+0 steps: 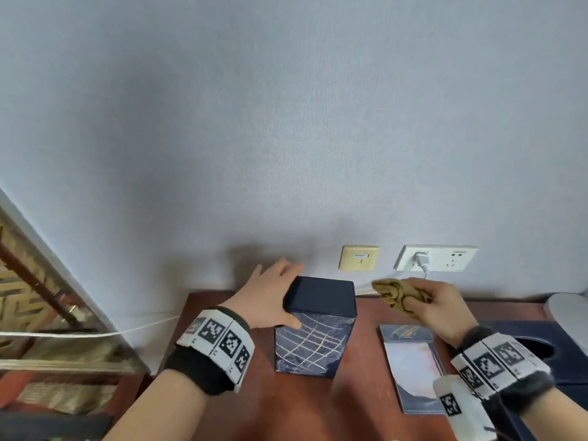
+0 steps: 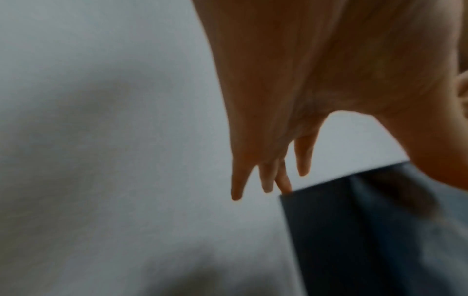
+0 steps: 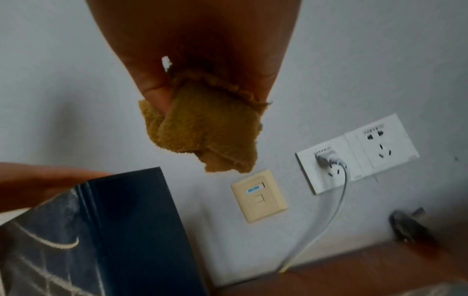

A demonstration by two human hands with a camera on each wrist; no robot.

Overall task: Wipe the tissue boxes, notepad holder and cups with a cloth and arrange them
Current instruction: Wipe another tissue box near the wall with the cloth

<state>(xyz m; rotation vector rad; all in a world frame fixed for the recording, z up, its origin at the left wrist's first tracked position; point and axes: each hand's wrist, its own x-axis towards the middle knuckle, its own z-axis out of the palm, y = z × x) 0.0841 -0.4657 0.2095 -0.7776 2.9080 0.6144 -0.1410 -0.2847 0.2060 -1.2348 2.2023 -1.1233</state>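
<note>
— What have you got under your left hand (image 1: 270, 297)?

— The upright tissue box (image 1: 315, 329). It stands on the reddish-brown table (image 1: 222, 409), near the far edge by the wall. The top face is plain dark navy; the near side is navy with pale crossing lines, a bit like a loose grid. My palm lies against its left side, thumb on the near face, fingers (image 2: 284, 180) stretched out straight past the far corner. I'm steadying it, not clutching it.

— And the right hand (image 1: 445, 308)?

— Raised just right of the box, clear of it, fingers closed around a bunched mustard-yellow cloth (image 1: 397, 292). Its terry folds hang out past my thumb.

— Anything else close by?

— The notepad holder (image 1: 410, 361) lies flat on the table, right of the box, dark blue with a pale sheet in it. A second dark box (image 1: 521, 342) sits at the right edge.
</note>
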